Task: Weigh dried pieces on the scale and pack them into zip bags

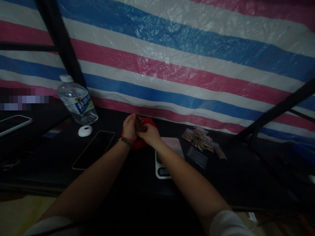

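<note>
My left hand (129, 127), with a red string and a beaded bracelet at its wrist, is closed around a small dark brown thing (139, 125). The fingers of my right hand (150, 133) are closed on the same thing from the other side; dim light and the fingers hide what kind it is. Under and behind both hands lies a red bag (139, 143). A white digital scale (175, 146) is partly covered by my right forearm. To its right are a flat transparent zip bag (197, 157) and several small zip bags filled with brown bits (199, 140).
A plastic bottle (78, 100) stands at the back left, near a white rounded case (85, 131) and a dark phone (93, 150). Another phone (14, 124) lies at the far left. Striped sheeting (172, 65) hangs behind the black table (246, 173), with dark metal bars at both sides.
</note>
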`<control>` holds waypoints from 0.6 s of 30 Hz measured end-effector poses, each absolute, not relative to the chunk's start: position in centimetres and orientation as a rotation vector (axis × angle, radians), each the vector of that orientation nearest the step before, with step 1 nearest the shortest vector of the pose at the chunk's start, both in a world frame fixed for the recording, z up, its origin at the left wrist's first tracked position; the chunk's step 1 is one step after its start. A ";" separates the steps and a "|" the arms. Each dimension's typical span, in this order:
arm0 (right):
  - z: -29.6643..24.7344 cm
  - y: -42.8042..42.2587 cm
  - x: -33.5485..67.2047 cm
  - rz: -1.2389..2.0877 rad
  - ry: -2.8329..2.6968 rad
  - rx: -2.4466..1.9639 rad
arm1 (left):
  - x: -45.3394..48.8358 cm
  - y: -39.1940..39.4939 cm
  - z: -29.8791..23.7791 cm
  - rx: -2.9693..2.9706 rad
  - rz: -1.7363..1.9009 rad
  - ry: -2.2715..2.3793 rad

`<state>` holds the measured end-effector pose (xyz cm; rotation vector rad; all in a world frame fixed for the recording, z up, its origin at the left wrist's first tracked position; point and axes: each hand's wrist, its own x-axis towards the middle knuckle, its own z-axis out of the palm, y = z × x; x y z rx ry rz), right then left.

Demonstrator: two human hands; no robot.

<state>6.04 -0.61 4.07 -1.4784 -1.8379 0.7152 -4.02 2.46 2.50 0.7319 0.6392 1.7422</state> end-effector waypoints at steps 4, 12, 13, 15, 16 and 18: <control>4.8 -1.0 6.0 0.648 -1.923 -1.516 | -4.1 2.3 2.5 0.757 1.734 0.637; 4.4 -1.0 6.0 0.645 -1.929 -1.505 | -4.7 2.9 2.4 0.874 1.741 0.679; 4.5 -1.0 6.0 0.636 -1.947 -1.505 | -4.7 2.9 2.3 0.907 1.734 0.690; 4.7 -0.9 6.0 0.598 -1.969 -1.518 | -4.8 2.9 2.1 1.001 1.699 0.699; 4.7 -0.9 6.0 0.578 -1.966 -1.524 | -4.8 2.8 2.0 1.079 1.663 0.698; 4.8 -0.7 6.1 0.562 -1.944 -1.507 | -4.8 2.7 1.7 1.270 1.568 0.692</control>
